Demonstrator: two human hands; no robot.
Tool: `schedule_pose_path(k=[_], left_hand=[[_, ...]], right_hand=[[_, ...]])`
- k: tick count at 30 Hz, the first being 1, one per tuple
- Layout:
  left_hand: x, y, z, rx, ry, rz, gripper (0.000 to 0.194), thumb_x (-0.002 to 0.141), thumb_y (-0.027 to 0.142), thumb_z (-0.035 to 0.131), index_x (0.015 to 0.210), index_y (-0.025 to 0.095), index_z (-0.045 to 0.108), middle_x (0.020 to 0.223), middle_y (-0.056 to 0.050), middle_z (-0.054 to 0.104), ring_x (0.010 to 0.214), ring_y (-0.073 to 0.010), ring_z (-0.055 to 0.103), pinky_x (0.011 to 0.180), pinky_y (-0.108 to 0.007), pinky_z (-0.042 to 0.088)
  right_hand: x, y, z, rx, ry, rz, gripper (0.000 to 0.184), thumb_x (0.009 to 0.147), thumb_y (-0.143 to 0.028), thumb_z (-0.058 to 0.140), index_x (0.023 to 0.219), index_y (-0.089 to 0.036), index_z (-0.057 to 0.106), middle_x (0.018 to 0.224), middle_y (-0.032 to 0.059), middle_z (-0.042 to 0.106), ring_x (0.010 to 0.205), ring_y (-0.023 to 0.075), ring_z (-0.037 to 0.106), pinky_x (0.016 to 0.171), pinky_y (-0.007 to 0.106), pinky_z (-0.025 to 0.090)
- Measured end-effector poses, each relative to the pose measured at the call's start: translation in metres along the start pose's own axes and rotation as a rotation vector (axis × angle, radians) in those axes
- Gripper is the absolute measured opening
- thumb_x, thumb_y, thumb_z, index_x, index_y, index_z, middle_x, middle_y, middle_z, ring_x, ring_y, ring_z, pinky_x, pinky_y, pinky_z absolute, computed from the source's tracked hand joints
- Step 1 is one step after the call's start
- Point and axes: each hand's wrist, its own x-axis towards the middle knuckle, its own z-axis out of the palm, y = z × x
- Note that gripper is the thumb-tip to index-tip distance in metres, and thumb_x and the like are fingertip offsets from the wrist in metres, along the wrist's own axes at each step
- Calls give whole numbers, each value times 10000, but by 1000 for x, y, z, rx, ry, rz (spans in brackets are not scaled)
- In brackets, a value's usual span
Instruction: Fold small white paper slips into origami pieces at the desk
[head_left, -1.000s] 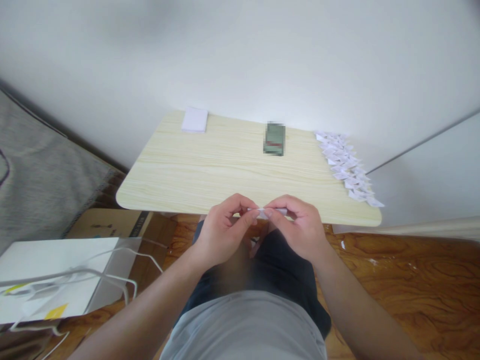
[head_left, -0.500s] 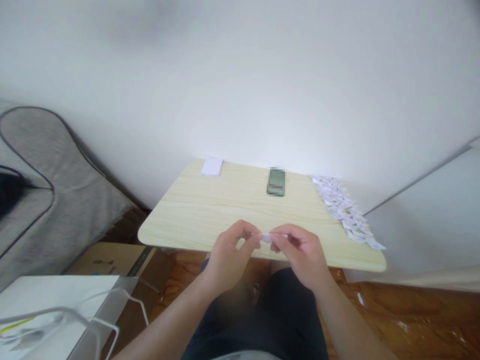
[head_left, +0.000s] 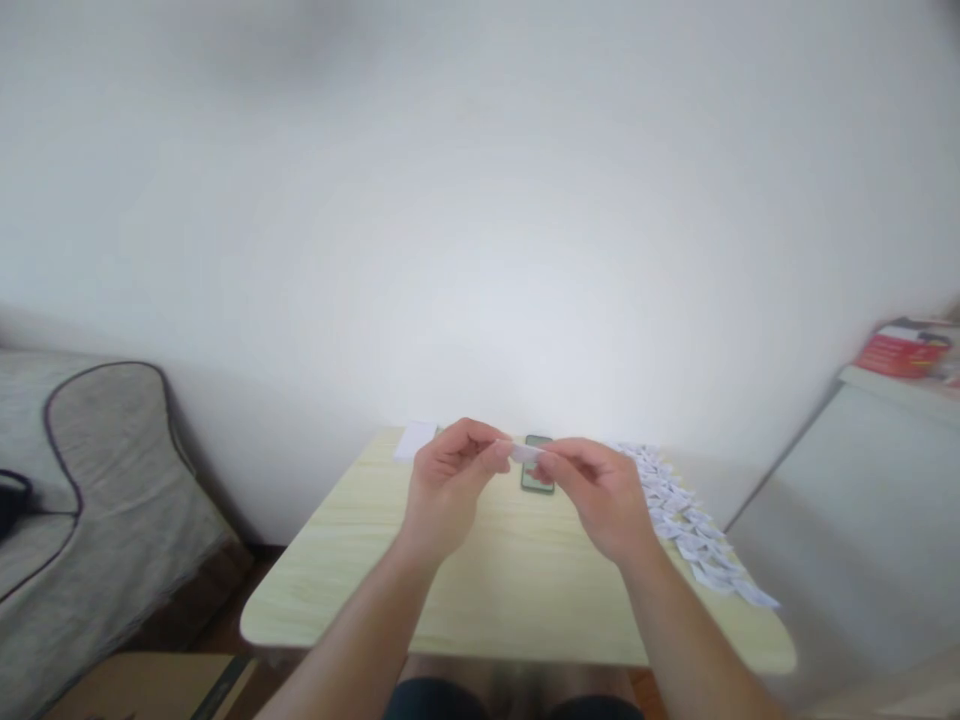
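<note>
White wall (head_left: 480, 220) fills twelve o'clock; a grey sofa (head_left: 127, 490) stands at nine, a pale wood-grain table (head_left: 517, 590) at six. Folded paper pieces (head_left: 679, 515) line its right side, four o'clock. Left hand (head_left: 450, 490) and right hand (head_left: 604, 495) pinch a small white paper strip (head_left: 525, 453) between them. Compared with half a second ago, the view tilts higher and the fingers overlap the smartphone (head_left: 534, 482).

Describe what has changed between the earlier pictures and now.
The view has tilted upward. The left hand and right hand have moved up or forward from the front edge of the pale wooden table, now partly covering the greenish rectangular phone. Both still pinch the small white folded paper. The phone, flat white paper and row of folded white pieces stayed on the table.
</note>
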Motion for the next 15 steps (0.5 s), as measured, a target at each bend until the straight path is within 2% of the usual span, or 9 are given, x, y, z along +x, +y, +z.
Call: schedule_pose_path(k=[4,9,15], left_hand=[[28,-6,5,-8,-18,22,124,874,297,796,878,187,739,708,-6,691,696,-131,607,695,-264,478],[65,-31,7,-53,-25,38,93,885,269,785,902,194,734,735,-7,699,717,-130,612,718,-264,479],[100,-61,7,-186,10,-12,130,894,289,770,881,182,697,676,-2,658,682,-132,578,700,-266,446]], right_hand=[[25,6,-7,-28,42,-51,165,918,-391,746,955,-246,816,836,41,783,760,195,723,643,299,583],[60,19,-10,-31,112,-102,99,905,-343,763,919,-257,809,874,40,770,758,192,722,613,289,599],[94,49,-2,-116,277,-193,148,909,-295,768,1050,-300,812,973,36,796,836,203,755,743,326,626]])
